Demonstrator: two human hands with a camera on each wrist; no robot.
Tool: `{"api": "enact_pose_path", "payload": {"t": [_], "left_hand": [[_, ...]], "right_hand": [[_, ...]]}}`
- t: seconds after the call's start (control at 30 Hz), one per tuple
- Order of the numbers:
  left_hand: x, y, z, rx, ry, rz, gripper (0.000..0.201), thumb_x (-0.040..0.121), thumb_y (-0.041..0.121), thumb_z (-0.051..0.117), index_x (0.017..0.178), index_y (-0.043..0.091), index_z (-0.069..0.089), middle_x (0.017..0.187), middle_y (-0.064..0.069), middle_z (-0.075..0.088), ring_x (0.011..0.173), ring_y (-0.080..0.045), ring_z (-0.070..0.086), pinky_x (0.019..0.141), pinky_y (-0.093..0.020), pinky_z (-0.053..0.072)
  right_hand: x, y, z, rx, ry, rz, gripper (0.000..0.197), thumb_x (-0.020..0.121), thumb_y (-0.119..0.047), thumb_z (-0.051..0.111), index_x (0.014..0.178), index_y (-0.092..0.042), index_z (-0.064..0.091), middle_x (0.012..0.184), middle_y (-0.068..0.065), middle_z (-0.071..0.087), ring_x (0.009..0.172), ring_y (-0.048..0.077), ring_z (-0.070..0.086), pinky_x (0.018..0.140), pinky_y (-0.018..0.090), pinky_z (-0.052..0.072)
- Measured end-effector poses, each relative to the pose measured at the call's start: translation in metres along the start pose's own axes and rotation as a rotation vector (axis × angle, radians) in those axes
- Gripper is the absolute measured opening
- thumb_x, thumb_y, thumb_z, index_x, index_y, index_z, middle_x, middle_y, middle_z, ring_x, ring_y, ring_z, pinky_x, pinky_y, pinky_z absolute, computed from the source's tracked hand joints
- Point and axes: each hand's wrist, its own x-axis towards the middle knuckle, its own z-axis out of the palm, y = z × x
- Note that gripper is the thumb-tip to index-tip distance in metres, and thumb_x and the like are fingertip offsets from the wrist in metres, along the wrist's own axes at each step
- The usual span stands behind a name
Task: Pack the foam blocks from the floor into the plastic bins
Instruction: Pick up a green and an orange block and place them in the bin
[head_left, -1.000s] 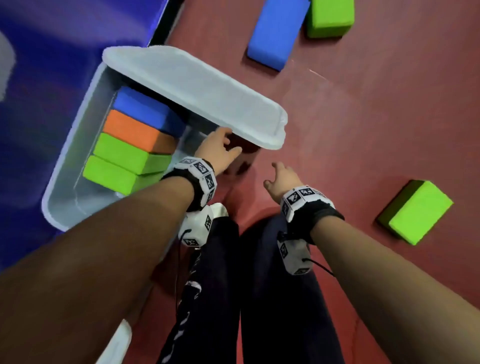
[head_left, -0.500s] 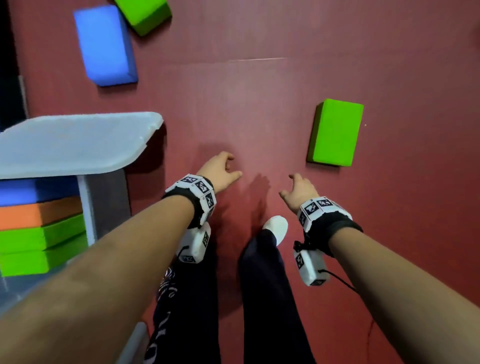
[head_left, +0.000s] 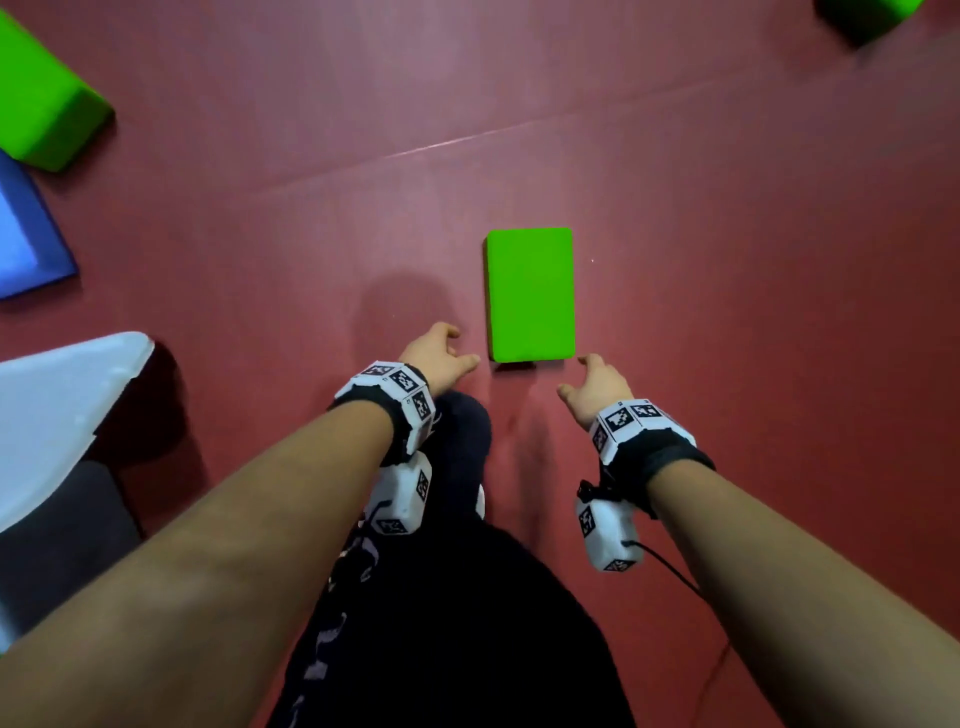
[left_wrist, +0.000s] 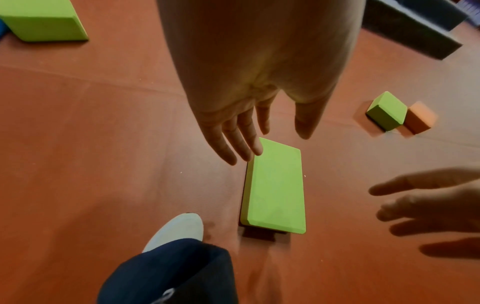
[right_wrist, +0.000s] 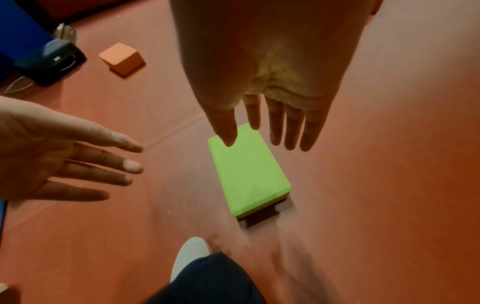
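Observation:
A green foam block (head_left: 530, 293) lies flat on the red floor, straight ahead of me. My left hand (head_left: 439, 353) hangs above the floor just left of the block's near end, fingers straight and spread (left_wrist: 241, 142). My right hand (head_left: 592, 382) hovers just right of that near end, fingers also straight (right_wrist: 275, 125). Neither hand touches the block (left_wrist: 275, 185) (right_wrist: 248, 166). The plastic bin's white lid (head_left: 57, 410) shows at the left edge; the bin's inside is out of view.
More blocks lie around: a green one (head_left: 41, 104) and a blue one (head_left: 26, 239) at far left, a green one (head_left: 867, 15) at top right, an orange one (right_wrist: 122, 57) and a small green one (left_wrist: 387, 111) further off. My shoe (left_wrist: 179, 230) stands near the block.
My view has swung right, away from the bin. The green block now lies centred between my hands, which have both reached forward to its near end.

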Motion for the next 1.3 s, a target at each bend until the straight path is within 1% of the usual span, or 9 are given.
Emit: {"api": "enact_pose_path", "payload": {"t": [0.2,0.57,0.77,0.93,1.0,1.07,1.13,1.23,1.3], "left_hand": [[0.065,0.025,0.011,-0.034,0.013,-0.057,0.050,0.086,0.029,0.067,0.129,0.011,0.048,0.096,-0.003,0.060,0.092,-0.025,0.060,0.086,-0.033,0.045],[0.196,0.027,0.066,-0.163,0.179,-0.258,0.068,0.086,0.026,0.067,0.142,0.006,0.033,0.132,-0.016,0.053,0.122,-0.030,0.050,0.099,-0.033,0.038],[0.245,0.032,0.090,-0.377,0.226,-0.354,0.079,0.087,0.033,0.067,0.147,0.005,0.023,0.146,-0.012,0.040,0.131,-0.027,0.043,0.103,-0.030,0.034],[0.247,0.055,0.092,-0.556,0.151,-0.358,0.088,0.077,0.040,0.075,0.145,0.004,0.034,0.143,-0.013,0.048,0.125,-0.026,0.052,0.107,-0.037,0.039],[0.241,0.069,0.091,-0.592,0.124,-0.342,0.099,0.054,0.055,0.082,0.136,0.012,0.048,0.129,-0.009,0.061,0.112,-0.025,0.061,0.102,-0.043,0.046],[0.238,0.081,0.093,-0.512,0.134,-0.303,0.109,0.037,0.069,0.077,0.129,0.019,0.048,0.127,-0.003,0.057,0.111,-0.024,0.060,0.099,-0.047,0.048],[0.219,0.121,0.088,-0.417,0.119,-0.248,0.106,0.043,0.072,0.074,0.129,0.018,0.043,0.130,-0.001,0.049,0.115,-0.022,0.056,0.098,-0.045,0.048],[0.195,0.184,0.080,-0.323,0.096,-0.145,0.090,0.070,0.049,0.078,0.136,0.012,0.031,0.122,-0.003,0.050,0.110,-0.019,0.054,0.096,-0.040,0.048],[0.185,0.215,0.072,-0.306,0.074,-0.067,0.103,0.071,0.044,0.080,0.147,0.020,0.015,0.123,-0.006,0.053,0.108,-0.020,0.056,0.096,-0.037,0.047]], "right_hand": [[0.070,-0.012,-0.022,0.031,-0.026,-0.038,0.058,0.089,-0.021,0.058,0.140,-0.009,0.036,0.135,0.019,0.047,0.124,0.033,0.047,0.098,0.033,0.038],[0.213,-0.009,-0.009,0.084,-0.062,-0.057,0.063,0.085,-0.016,0.061,0.139,-0.008,0.032,0.134,0.018,0.043,0.122,0.036,0.045,0.097,0.038,0.039],[0.274,0.001,-0.004,0.280,-0.196,-0.130,0.077,0.082,-0.021,0.061,0.148,-0.026,0.022,0.123,0.008,0.059,0.107,0.029,0.060,0.094,0.036,0.048],[0.279,0.014,-0.025,0.450,-0.168,-0.071,0.045,0.086,-0.022,0.059,0.128,-0.016,0.045,0.099,0.003,0.056,0.084,0.020,0.055,0.072,0.025,0.040],[0.275,0.022,-0.043,0.503,-0.148,-0.058,0.040,0.087,-0.022,0.059,0.124,-0.014,0.046,0.100,0.004,0.056,0.080,0.019,0.052,0.070,0.026,0.039],[0.267,0.029,-0.063,0.544,-0.120,-0.042,0.037,0.088,-0.021,0.060,0.121,-0.012,0.046,0.098,0.004,0.055,0.079,0.018,0.051,0.069,0.026,0.039],[0.255,0.038,-0.092,0.571,-0.088,-0.016,0.039,0.087,-0.021,0.061,0.120,-0.009,0.045,0.100,0.005,0.054,0.082,0.020,0.050,0.070,0.027,0.039],[0.242,0.049,-0.143,0.603,-0.033,0.007,0.041,0.086,-0.020,0.063,0.121,-0.008,0.045,0.107,0.008,0.057,0.088,0.022,0.052,0.073,0.028,0.040],[0.236,0.053,-0.177,0.597,-0.021,0.003,0.038,0.086,-0.019,0.062,0.119,-0.009,0.046,0.110,0.009,0.059,0.086,0.021,0.052,0.071,0.027,0.039]]}}
